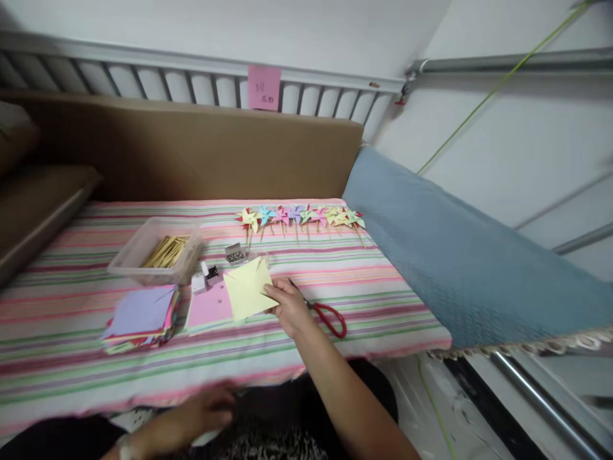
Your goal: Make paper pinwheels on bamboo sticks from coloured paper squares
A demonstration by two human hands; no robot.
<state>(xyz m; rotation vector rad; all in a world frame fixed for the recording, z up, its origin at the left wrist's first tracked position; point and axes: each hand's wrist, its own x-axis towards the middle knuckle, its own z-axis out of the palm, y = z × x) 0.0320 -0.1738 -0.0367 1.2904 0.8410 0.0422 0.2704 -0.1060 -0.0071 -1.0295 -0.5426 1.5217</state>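
My right hand (289, 309) pinches a pale yellow paper square (248, 291) by its right edge, with slits visible at its upper corners. The yellow sheet overlaps a pink paper square (211, 305) lying on the striped cloth. Low over my lap, near the cloth's front edge, my left hand (204, 412) is blurred, so its grip does not show. Red-handled scissors (330, 319) rest just right of my right hand, partly behind it. Left of the pink sheet sits a stack of slit coloured paper squares (140, 313), lilac on top.
Wooden sticks (166, 252) fill part of a clear plastic box (129, 255). Small open boxes (234, 254) of tiny metal parts stand behind the papers. Several paper pinwheels (295, 216) line the back. A brown padded board (215, 147) and a radiator (177, 83) rise beyond.
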